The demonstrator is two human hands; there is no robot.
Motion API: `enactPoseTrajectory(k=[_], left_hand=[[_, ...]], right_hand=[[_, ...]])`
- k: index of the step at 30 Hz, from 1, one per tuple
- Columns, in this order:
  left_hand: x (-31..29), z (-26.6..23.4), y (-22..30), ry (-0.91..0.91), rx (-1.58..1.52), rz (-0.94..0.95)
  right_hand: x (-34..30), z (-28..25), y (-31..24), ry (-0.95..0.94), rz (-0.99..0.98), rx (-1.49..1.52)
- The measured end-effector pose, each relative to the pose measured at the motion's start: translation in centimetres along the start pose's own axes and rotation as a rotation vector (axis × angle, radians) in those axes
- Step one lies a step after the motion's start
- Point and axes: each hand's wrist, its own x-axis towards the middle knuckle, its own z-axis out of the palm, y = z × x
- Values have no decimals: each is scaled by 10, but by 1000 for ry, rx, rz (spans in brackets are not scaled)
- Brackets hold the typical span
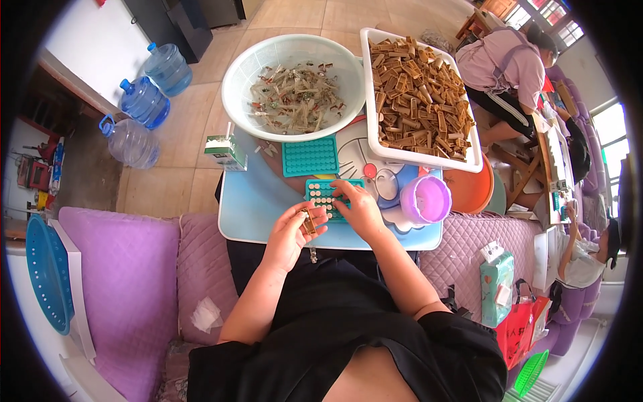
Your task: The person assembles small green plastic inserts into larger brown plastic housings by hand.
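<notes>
My left hand [293, 231] holds a small brown plastic casing [309, 222] between its fingers, just in front of a teal tray [359, 182] with rows of white round pieces in its pockets. Over that tray bends my right hand [360, 209], its thumb and fingertips drawn together at the pieces; whatever they grip is too small to make out. Behind lies a second teal tray [309, 157] with rows of pockets. A purple tub [437, 202] stands to the right of my right hand.
On the far side, a pale basin [234, 104] holds many small clear strips, and a white bin [368, 100] is heaped with brown casings. A green box [228, 155] sits at the table's left. Large water bottles [144, 102] stand on the floor. Two people work at right.
</notes>
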Motion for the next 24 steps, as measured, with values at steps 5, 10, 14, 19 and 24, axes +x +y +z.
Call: enactPoseTrajectory(k=[5,10,14,19,24], left_hand=[[-1,-1,0,-17,14,7],[-2,7,-1,-30,80,-11],[-2,5,-5,-59,103,5],[-2,13,-5,-68,190,0],[-1,11,-8,-85,270,67]], right_hand=[[3,-1,1,-8,-95,-91],[-3,-7,-26,57,103,549],[-13,-12,-54,103,-74,444],[-18,-7,-53,150,-258,206],[-17,-12,-54,132,-279,213]])
